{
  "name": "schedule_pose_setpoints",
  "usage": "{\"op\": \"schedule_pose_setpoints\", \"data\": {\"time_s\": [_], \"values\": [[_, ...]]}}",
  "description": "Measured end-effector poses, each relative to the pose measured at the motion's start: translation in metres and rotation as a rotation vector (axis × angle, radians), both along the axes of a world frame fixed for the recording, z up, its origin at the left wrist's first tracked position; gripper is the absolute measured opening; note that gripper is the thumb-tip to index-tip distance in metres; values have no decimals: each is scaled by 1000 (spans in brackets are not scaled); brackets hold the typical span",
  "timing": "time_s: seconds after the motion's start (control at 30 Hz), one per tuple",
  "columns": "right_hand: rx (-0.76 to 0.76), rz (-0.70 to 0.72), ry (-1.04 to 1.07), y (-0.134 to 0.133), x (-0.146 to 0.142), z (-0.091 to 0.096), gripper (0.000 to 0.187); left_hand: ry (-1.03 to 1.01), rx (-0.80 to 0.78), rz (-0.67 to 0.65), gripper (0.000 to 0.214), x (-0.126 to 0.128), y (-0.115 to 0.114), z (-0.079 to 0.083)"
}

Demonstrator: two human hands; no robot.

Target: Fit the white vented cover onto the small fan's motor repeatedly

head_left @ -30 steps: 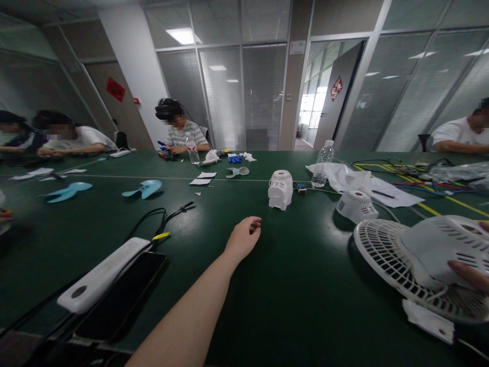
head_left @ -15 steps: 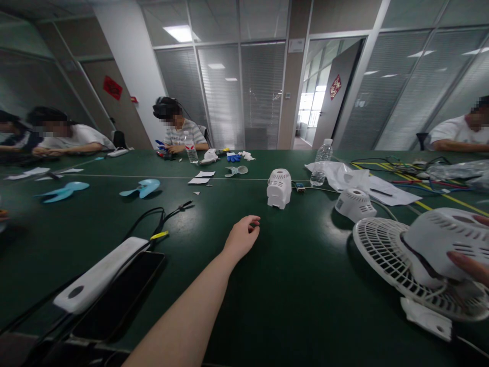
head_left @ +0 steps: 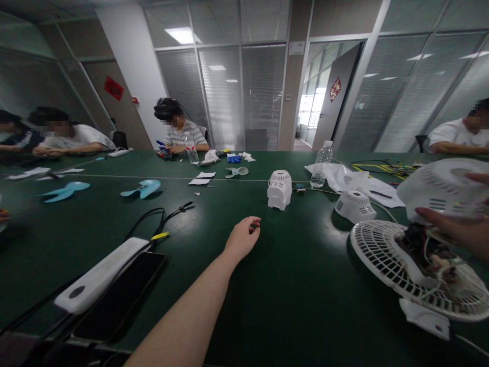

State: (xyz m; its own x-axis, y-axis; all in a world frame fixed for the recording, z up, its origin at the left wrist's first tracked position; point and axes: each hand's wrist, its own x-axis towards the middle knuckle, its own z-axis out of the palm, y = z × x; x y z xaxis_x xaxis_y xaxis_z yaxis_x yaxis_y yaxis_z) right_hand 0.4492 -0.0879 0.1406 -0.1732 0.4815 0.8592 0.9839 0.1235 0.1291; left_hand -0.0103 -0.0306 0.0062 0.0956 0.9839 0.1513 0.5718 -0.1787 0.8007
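Now the right hand (head_left: 464, 229), gripping the white motor cover (head_left: 439, 191), has lifted it off the fan grille (head_left: 376, 250); the left hand (head_left: 242, 237) stays loosely curled, empty.

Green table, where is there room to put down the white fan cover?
Bare table lies between the left hand and the fan grille. It is crowded beside the phone and power strip, and by the right hand holding the fan cover.
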Motion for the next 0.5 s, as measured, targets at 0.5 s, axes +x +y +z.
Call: {"op": "schedule_pose_setpoints", "data": {"time_s": [0.5], "values": [[-489,-208,-76,79,-80,5,72,15,2,3,33,0,-3,3]]}}
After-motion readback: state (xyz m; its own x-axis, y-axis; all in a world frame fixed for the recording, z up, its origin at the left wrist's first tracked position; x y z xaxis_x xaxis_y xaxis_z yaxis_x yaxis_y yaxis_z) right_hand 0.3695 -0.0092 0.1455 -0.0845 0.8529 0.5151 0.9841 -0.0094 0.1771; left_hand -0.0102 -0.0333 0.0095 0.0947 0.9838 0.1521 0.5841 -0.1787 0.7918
